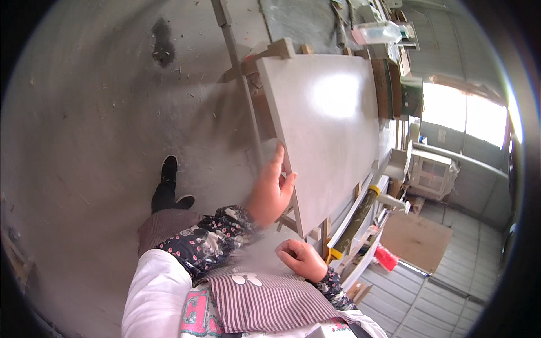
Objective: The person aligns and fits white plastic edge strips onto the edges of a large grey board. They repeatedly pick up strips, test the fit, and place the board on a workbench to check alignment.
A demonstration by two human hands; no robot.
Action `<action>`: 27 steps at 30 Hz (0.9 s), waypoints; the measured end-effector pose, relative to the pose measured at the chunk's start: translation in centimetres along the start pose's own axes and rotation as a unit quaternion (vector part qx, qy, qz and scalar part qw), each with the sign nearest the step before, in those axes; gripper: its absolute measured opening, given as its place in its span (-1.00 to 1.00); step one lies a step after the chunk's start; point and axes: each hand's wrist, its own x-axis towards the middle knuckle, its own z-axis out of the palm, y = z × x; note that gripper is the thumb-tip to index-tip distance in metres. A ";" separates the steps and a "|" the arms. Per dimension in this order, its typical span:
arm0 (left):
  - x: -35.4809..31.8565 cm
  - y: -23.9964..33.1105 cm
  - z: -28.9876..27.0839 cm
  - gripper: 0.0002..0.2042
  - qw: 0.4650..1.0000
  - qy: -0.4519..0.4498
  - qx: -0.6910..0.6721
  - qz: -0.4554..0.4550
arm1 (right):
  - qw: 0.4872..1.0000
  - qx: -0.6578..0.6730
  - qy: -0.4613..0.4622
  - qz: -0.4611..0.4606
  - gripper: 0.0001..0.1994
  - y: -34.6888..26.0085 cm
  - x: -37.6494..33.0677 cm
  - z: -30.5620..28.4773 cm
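Note:
A large pale flat panel (327,141) lies raised on wooden supports, with a bright glare on its smooth top. My left hand (270,191) rests at the panel's near-left edge. Its index finger stretches along that edge, and the thumb lies apart from it near the top face. Just off the panel's near corner is my right hand (304,259), in front of my striped apron (265,301). Its fingers are curled in, and the inside of this hand is hidden. Dark patterned sleeves cover both wrists.
A wooden bar (242,84) runs along the panel's left side. To the right lie a dark roll with yellow ends (355,222), a red package (386,257) and a brown board (417,239). A clear plastic bottle (377,32) is at the back. Debris dots the grey floor (101,112).

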 end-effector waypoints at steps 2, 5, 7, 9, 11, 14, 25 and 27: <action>-0.2 0.0 0.5 -0.36 0.999 0.019 -0.043 -0.004 | 0.999 0.013 0.012 0.031 -0.83 2.8 -0.4 2.3; -0.8 -0.2 1.2 -0.38 0.997 0.012 -0.046 -0.054 | 0.992 0.106 0.072 -0.007 -0.80 6.7 -1.5 4.6; -0.8 -1.0 1.4 -0.39 0.993 0.000 -0.060 -0.104 | 0.977 0.199 0.076 -0.001 -0.80 9.2 -2.3 5.7; -0.4 -1.7 1.6 -0.38 0.996 0.016 -0.034 -0.083 | 0.969 0.232 0.087 0.003 -0.78 11.2 -3.4 7.4; 0.0 -1.9 1.8 -0.37 0.997 0.032 -0.014 -0.075 | 0.950 0.290 0.116 -0.006 -0.79 12.7 -4.6 9.4; 0.1 -1.0 2.0 -0.38 0.993 0.027 0.019 -0.113 | 0.902 0.404 0.152 0.003 -0.81 14.6 -5.3 11.6; -0.1 1.9 2.2 -0.35 0.978 -0.003 -0.019 -0.210 | 0.854 0.177 0.473 -0.125 -0.66 14.2 4.5 9.8; 0.1 1.8 2.3 -0.34 0.978 -0.003 -0.002 -0.208 | 0.847 0.126 0.503 -0.117 -0.64 13.8 5.4 9.2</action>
